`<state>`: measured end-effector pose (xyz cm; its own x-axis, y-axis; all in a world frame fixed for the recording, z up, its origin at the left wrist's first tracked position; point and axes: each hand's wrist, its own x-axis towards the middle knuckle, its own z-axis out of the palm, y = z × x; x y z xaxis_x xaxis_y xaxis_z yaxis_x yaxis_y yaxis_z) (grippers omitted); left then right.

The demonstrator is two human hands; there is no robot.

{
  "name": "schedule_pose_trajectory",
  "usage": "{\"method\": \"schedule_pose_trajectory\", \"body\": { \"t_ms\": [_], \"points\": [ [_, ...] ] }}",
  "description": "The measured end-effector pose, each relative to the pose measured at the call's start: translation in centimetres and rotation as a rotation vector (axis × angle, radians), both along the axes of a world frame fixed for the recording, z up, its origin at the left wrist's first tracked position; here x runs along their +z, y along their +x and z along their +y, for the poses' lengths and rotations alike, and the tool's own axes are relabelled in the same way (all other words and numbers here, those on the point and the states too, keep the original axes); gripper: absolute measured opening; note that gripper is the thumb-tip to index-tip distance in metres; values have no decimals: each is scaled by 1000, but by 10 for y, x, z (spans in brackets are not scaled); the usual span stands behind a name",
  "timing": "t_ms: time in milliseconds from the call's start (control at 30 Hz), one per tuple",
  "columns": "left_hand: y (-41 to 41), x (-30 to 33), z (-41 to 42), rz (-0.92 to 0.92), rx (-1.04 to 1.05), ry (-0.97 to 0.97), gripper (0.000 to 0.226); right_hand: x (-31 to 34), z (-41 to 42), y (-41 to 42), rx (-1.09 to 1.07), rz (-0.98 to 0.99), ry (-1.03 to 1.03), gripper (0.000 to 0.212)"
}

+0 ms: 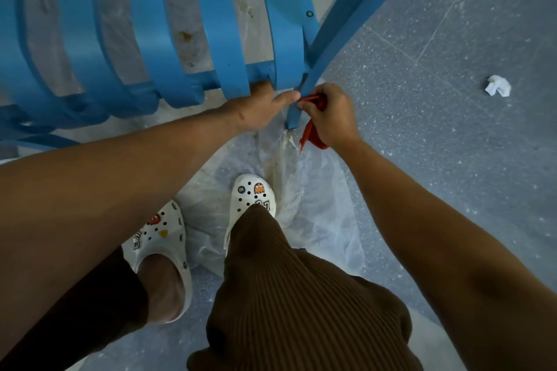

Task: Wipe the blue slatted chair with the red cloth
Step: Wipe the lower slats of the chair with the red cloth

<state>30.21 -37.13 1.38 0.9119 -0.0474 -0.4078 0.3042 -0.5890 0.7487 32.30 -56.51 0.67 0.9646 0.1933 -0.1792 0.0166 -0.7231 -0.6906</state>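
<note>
The blue slatted chair (150, 24) fills the upper left of the head view, its curved slats running down to a front rail. One blue leg (304, 93) slants down to the floor at centre. My left hand (262, 108) grips the chair's front edge beside that leg, fingers tucked under the slats. My right hand (328, 114) holds the red cloth (313, 132) bunched against the leg's right side; a tail of cloth hangs below the hand.
A clear plastic sheet (316, 196) lies on the grey speckled floor under the chair and my white clogs (253, 196). A crumpled white paper (498, 86) lies on the floor at right. Brownish stains show on the sheet between the slats.
</note>
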Motion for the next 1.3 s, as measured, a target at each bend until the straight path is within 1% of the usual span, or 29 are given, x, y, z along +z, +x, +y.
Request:
{"method": "schedule_pose_trajectory", "body": {
  "t_ms": [33,100,233,267,333,367,433,500,600,700,767,833,933,1000,1100,1133,1233,1300],
  "points": [
    [2,-4,1,3,-3,-53,95,-1,0,-1,-21,17,15,20],
    [4,0,-1,-11,-2,-163,83,3,-2,-1,-59,45,79,20],
    [8,21,-15,-68,97,-343,35,23,-8,6,-69,26,150,27],
    [9,21,-17,-79,111,-376,29,26,-8,7,-65,17,159,28],
    [11,18,-19,-85,120,-427,22,24,-7,6,-70,15,169,29],
    [12,16,-19,-83,122,-451,22,20,-5,5,-79,25,168,28],
    [13,12,-16,-111,144,-446,31,8,-1,2,-99,54,138,25],
    [12,13,-15,-126,152,-371,41,-6,2,-1,-104,72,83,24],
    [13,14,-13,-163,155,-265,66,-21,4,-4,-83,118,10,23],
    [13,12,-13,-189,142,-206,71,-25,5,-7,-71,124,-20,25],
    [13,9,-14,-188,139,-196,71,-21,3,-6,-84,112,-3,25],
    [14,7,-13,-172,131,-230,74,-14,0,-4,-90,72,12,23],
    [15,-2,-11,-149,151,-300,85,-3,-2,-3,-99,1,80,23],
    [14,0,-13,-130,174,-326,81,-5,-2,-3,-98,-11,89,24],
    [12,10,-19,-100,157,-334,46,-19,2,-5,-97,38,66,23],
    [12,8,-21,-110,141,-308,40,-25,3,-5,-98,64,56,23],
    [10,-3,-23,-127,159,-256,37,-39,4,-9,-87,119,22,25],
    [9,-8,-21,-100,155,-222,37,-43,4,-10,-85,150,12,24]
  ]
}}
